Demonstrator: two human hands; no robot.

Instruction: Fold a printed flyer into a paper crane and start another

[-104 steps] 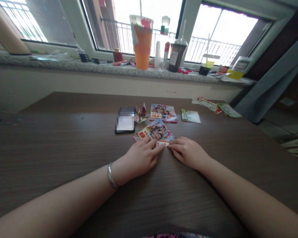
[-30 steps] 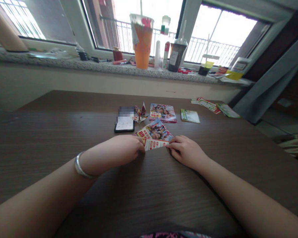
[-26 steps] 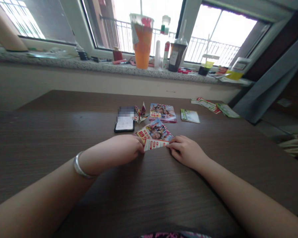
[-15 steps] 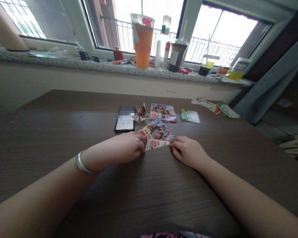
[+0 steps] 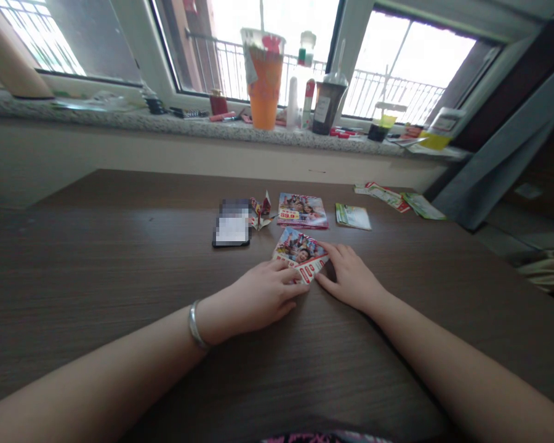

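Observation:
A colourful printed paper flyer (image 5: 300, 247), folded to a pointed shape, lies on the table between my hands. Across its lower part, my left hand (image 5: 270, 292) rests with fingers stretched out and slightly spread, covering some of the print. My right hand (image 5: 353, 275) holds the flyer's right corner, thumb at the lower edge and fingers at the upper one. Just beyond are a folded paper figure (image 5: 261, 215) with upright points and a stack of similar flyers (image 5: 303, 209). A phone (image 5: 231, 224) with a blurred screen lies left of the figure.
Green-and-white paper slips (image 5: 353, 216) lie to the right of the stack, with more leaflets (image 5: 388, 195) at the table's far right. Along the granite windowsill (image 5: 189, 123) stand an orange drink cup (image 5: 264, 86), a dark drink cup (image 5: 327, 104) and several bottles.
My left hand has moved right, from the flyer's left corner onto its lower part, and its fingers have spread. The flyer has turned and its outline looks narrower. My right hand has barely shifted.

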